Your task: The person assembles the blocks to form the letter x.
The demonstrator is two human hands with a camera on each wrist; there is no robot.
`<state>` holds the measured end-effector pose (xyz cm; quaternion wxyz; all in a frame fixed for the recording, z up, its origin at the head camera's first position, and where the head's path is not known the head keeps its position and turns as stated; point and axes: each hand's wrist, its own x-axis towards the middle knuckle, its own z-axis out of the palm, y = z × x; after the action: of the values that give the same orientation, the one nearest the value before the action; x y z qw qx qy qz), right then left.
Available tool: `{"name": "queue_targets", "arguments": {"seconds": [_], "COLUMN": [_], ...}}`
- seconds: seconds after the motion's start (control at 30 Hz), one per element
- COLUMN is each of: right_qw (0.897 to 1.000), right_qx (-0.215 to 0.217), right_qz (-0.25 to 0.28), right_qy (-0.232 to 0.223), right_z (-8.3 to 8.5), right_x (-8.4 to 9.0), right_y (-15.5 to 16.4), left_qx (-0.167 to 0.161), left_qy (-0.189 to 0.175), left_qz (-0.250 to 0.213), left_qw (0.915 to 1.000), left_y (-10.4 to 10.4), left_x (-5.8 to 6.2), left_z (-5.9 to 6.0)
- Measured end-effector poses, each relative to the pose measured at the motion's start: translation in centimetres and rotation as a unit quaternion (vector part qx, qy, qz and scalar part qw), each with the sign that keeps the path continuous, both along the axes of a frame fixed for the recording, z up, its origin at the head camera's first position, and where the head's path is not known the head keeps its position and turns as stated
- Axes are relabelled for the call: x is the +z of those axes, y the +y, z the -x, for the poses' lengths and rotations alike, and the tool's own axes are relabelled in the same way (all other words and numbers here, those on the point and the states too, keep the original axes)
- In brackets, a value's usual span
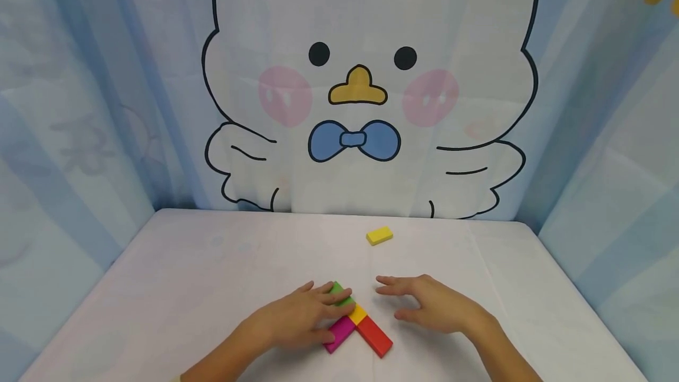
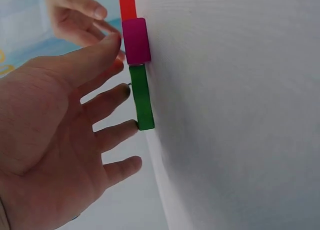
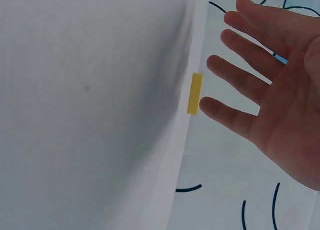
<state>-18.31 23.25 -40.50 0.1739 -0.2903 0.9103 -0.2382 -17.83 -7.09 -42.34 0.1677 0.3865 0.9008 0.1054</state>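
Note:
My left hand (image 1: 297, 318) lies over a small group of coloured blocks on the table, fingers spread and nearly straight. Its thumb touches the magenta block (image 1: 343, 331), and other fingers reach across the green block (image 1: 336, 288), partly covering it. A yellow-orange block (image 1: 358, 314) sits at the middle, with the red block (image 1: 375, 336) running off toward the lower right. In the left wrist view, the magenta block (image 2: 136, 41) and green block (image 2: 142, 97) stand by the fingertips. To the right, my right hand (image 1: 442, 304) hovers with loosely extended fingers, holding nothing.
A separate yellow block (image 1: 379, 236) lies near the back of the white-covered table (image 1: 239, 264). Behind it hangs a curtain (image 1: 361, 181) printed with a cartoon bird, and more curtains close in both sides.

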Motion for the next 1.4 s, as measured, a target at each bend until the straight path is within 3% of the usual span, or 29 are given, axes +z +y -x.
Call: {"name": "queue_targets", "arguments": {"seconds": [0.63, 1.07, 1.4], "right_qw": [1.0, 1.0, 1.0], "right_qx": [0.0, -0.005, -0.013], "right_qz": [0.004, -0.002, -0.006], "right_qy": [0.008, 0.021, 0.02], "right_z": [0.0, 0.27, 0.43], "right_x": [0.32, -0.06, 0.15], "right_y": [0.26, 0.62, 0.56], "left_qx": [0.02, 0.014, -0.003], "left_qy": [-0.044, -0.047, -0.024], "left_qz": [0.006, 0.007, 0.012], "left_qw": [0.9988, 0.9988, 0.9996], "left_y": [-0.05, -0.01, 0.09], "left_x": [-0.35, -0.39, -0.34], "left_z": [-0.36, -0.36, -0.22]}}
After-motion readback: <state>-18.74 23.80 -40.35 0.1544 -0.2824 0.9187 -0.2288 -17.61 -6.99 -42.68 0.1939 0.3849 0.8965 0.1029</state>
